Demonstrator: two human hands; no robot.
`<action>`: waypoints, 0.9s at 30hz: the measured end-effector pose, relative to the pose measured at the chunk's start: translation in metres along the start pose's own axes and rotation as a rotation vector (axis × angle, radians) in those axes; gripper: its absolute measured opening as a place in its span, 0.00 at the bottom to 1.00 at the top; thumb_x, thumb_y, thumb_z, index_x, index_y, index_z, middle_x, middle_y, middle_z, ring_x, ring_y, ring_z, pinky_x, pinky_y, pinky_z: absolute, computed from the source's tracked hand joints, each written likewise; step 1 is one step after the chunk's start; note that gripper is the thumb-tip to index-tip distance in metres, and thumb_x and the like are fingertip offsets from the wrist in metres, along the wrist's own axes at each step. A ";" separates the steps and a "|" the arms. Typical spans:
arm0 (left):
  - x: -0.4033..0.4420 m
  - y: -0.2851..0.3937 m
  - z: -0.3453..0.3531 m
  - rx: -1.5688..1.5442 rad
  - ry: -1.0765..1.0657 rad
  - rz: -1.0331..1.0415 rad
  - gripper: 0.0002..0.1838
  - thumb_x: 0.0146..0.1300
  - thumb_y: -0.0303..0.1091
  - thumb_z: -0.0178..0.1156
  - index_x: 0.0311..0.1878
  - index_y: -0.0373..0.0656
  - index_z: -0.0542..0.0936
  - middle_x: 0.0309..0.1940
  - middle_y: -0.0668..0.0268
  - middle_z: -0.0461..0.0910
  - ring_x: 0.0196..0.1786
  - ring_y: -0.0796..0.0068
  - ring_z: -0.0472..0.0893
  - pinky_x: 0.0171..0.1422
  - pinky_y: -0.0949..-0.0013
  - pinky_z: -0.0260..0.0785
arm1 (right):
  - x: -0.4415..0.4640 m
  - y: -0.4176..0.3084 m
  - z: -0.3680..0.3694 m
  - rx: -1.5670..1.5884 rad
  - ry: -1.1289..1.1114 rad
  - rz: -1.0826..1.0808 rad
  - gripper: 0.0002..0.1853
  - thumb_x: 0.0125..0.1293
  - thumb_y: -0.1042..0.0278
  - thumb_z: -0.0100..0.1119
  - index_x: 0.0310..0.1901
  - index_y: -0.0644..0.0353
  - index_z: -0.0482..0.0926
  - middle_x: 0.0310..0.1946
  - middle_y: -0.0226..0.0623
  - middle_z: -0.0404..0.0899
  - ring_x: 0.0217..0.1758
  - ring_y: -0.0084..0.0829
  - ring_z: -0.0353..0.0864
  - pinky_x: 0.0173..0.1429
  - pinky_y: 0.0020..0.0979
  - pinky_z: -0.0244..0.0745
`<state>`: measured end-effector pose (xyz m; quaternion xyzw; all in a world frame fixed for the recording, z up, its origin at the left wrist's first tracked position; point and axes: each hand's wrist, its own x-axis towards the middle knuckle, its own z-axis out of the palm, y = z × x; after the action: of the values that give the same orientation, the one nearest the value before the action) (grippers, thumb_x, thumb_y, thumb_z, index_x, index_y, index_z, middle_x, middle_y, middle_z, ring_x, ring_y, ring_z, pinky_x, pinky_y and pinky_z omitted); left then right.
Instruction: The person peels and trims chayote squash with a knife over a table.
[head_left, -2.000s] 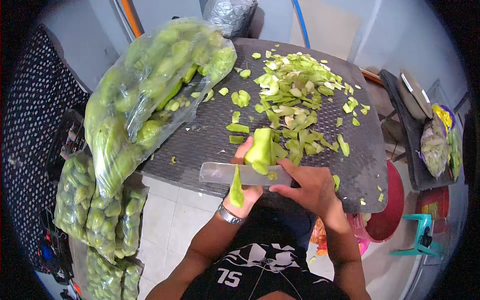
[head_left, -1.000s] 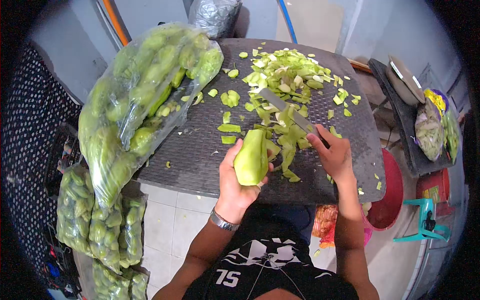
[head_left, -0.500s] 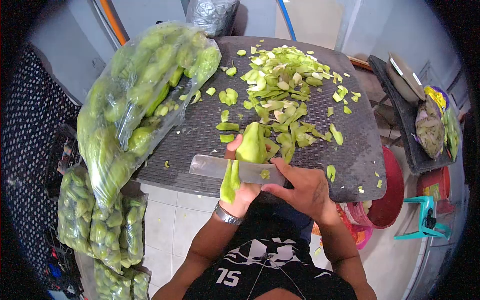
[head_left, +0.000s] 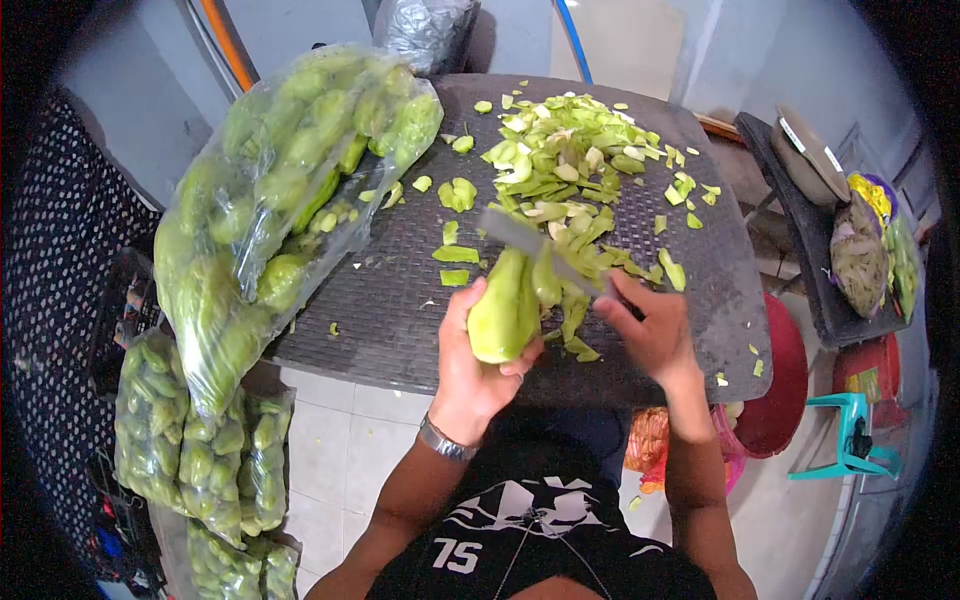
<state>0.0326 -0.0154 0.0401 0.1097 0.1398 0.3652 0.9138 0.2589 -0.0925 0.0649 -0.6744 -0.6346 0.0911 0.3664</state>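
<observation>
A pale green, partly peeled chayote (head_left: 503, 312) is gripped in my left hand (head_left: 468, 378), its broad end toward me, over the table's near edge. My right hand (head_left: 652, 328) is closed around the handle of a wide-bladed knife (head_left: 515, 232), blurred by motion. The blade crosses just beyond the chayote's far end, pointing up and left. A strip of green peel (head_left: 546, 280) hangs between blade and chayote; whether it is still attached I cannot tell. Beyond both hands lies a heap of green peelings (head_left: 570, 150) on the dark woven-pattern table (head_left: 385, 310).
A large clear bag of chayotes (head_left: 290, 190) covers the table's left side. More bagged green vegetables (head_left: 210, 450) sit below it. To the right are a red tub (head_left: 785, 390), a turquoise stool (head_left: 850, 430) and a dark side table (head_left: 800, 250) with a bowl (head_left: 808, 160).
The knife has swung from the chayote's near side to its far end, with my right hand moving forward and right. My left hand has turned the chayote, and its broad end now faces me.
</observation>
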 end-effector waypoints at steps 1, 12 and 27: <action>0.000 -0.001 0.000 -0.033 0.016 -0.001 0.28 0.72 0.58 0.55 0.62 0.44 0.79 0.45 0.56 0.85 0.25 0.68 0.79 0.18 0.75 0.65 | -0.006 -0.006 0.005 0.013 -0.011 -0.071 0.29 0.67 0.43 0.69 0.58 0.59 0.84 0.39 0.51 0.88 0.40 0.51 0.90 0.42 0.43 0.84; 0.003 -0.003 -0.005 -0.096 0.017 -0.093 0.28 0.71 0.57 0.57 0.61 0.45 0.80 0.41 0.61 0.85 0.30 0.67 0.84 0.20 0.72 0.72 | -0.005 -0.018 0.011 -0.150 -0.020 -0.323 0.29 0.63 0.38 0.70 0.57 0.52 0.84 0.25 0.42 0.84 0.30 0.44 0.88 0.32 0.41 0.80; 0.017 0.000 0.001 0.121 0.307 0.252 0.27 0.70 0.58 0.58 0.62 0.48 0.79 0.48 0.55 0.84 0.42 0.61 0.86 0.45 0.60 0.81 | -0.020 -0.020 0.023 0.058 0.001 -0.008 0.26 0.70 0.43 0.67 0.54 0.61 0.84 0.30 0.48 0.86 0.31 0.47 0.88 0.38 0.42 0.82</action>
<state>0.0448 -0.0033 0.0376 0.1240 0.2844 0.4802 0.8204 0.2261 -0.1043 0.0540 -0.6611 -0.6342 0.1077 0.3863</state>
